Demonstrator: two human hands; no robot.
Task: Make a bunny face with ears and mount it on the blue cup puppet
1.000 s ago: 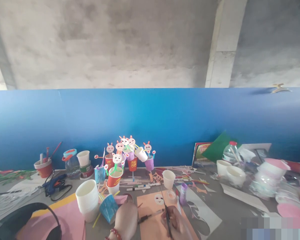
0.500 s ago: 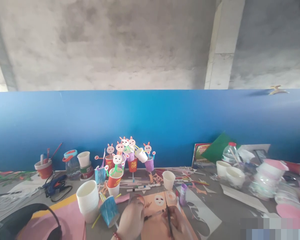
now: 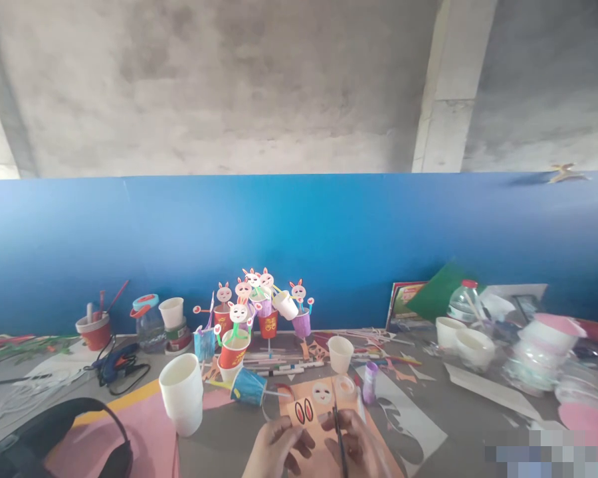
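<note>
Low in the middle, my left hand (image 3: 282, 446) pinches a small piece of peach paper (image 3: 303, 413) with two red, black-outlined ear shapes drawn on it. To its right, my right hand (image 3: 357, 443) grips a pair of scissors (image 3: 339, 435), dark blades pointing up and away, close beside the piece. Under both hands lies a larger peach sheet (image 3: 306, 392). On it, just beyond the hands, rests a white paper face (image 3: 322, 393) with drawn features. A roll of clear tape (image 3: 345, 384) is beside the face. The scissors' handles are mostly covered by my fingers.
Paper-cup rabbit figures (image 3: 236, 318) cluster by the blue partition (image 3: 329, 245). A blue cup (image 3: 249, 386) lies tipped near a white cup stack (image 3: 182, 393). A purple glue stick (image 3: 370, 383) stands right of the sheet. Headphones (image 3: 70, 431) lie left; plastic-wrapped cups (image 3: 538, 352) right.
My left hand has drawn back and now holds up the ear-drawn paper. The blue cup has shifted away and right and lies more on its side. My right hand still grips the scissors.
</note>
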